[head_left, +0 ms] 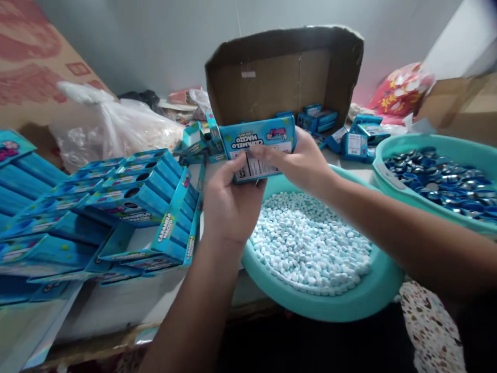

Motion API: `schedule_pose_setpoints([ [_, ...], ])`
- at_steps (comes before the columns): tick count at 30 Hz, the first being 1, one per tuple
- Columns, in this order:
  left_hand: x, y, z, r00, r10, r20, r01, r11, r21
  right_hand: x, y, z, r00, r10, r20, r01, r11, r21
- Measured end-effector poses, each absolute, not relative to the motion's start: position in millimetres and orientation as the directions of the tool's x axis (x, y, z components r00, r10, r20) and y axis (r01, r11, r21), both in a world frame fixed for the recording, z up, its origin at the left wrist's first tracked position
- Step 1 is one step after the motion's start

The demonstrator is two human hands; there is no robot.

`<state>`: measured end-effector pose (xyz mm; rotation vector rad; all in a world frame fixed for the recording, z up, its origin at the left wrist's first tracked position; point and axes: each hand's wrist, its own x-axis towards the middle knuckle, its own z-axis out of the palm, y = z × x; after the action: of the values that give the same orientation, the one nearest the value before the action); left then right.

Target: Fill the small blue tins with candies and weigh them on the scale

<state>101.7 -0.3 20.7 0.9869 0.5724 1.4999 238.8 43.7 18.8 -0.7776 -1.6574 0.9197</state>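
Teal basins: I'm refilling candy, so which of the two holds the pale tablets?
The nearer basin, below the left hand and right hand gripping a blue box, is heaped with white and pale-blue tablets. The far-right basin holds dark blue discs.

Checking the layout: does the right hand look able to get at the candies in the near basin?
Probably yes. The right hand is just above the basin, with nothing over the candies. It does share the box with the left hand, so it would have to let go first.
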Motion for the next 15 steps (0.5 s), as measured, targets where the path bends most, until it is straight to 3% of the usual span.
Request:
schedule_pose_setpoints([
  [4,121.0,-1.1,19.7,0.031,0.994,0.106,-0.768,-0.044,0.638,252.1,38.8,34.0,-0.169,0.807,0.566,0.272,0.59,-0.76],
  [7,119.7,-3.0,16.7,0.069,0.992,0.109,-0.834,-0.002,0.552,258.7,29.2,43.8,-0.154,0.734,0.661,0.425,0.653,-0.626],
  [9,117.6,-3.1,16.7,0.119,0.988,0.099,-0.841,0.047,0.539,260.4,20.9,49.1,-0.159,0.661,0.733,0.48,0.701,-0.528],
  [11,117.8,-1.9,18.0,0.07,0.997,-0.019,-0.817,0.068,0.572,261.2,13.7,52.6,-0.201,0.611,0.766,0.501,0.736,-0.456],
  [15,123.8,1.8,20.0,0.024,0.975,-0.219,-0.765,0.159,0.624,262.2,9.4,52.2,-0.274,0.55,0.789,0.423,0.806,-0.415],
])
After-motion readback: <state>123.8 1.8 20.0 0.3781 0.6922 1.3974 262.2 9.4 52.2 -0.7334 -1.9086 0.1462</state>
